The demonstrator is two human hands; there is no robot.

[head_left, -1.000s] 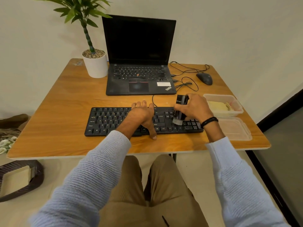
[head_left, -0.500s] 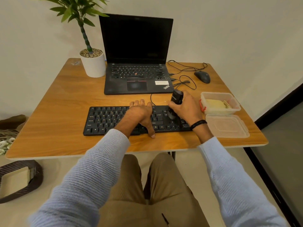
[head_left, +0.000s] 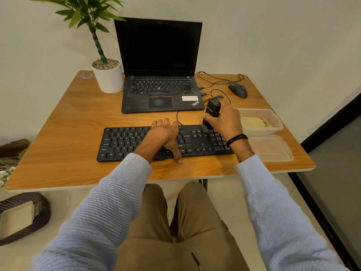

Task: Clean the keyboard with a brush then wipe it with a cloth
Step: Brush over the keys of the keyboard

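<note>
A black keyboard point(head_left: 125, 142) lies across the wooden table point(head_left: 66, 133) in front of me. My left hand point(head_left: 166, 136) rests flat on its middle keys, fingers spread, thumb over the front edge. My right hand point(head_left: 224, 122) grips a black brush point(head_left: 213, 109) upright, its bristle end down on the keys at the keyboard's upper right. A yellowish cloth point(head_left: 254, 123) lies inside a clear plastic container point(head_left: 273, 116) just right of my right hand.
A black laptop point(head_left: 158, 61) stands open behind the keyboard, with a potted plant point(head_left: 108, 75) on its left. A mouse point(head_left: 238, 90) and looping cables lie at the back right. The container's lid point(head_left: 271, 148) rests near the table's right front corner.
My right hand carried the brush from the number pad's front rows leftward, then up to the keyboard's top right rows. The left hand stayed in place on the keys.
</note>
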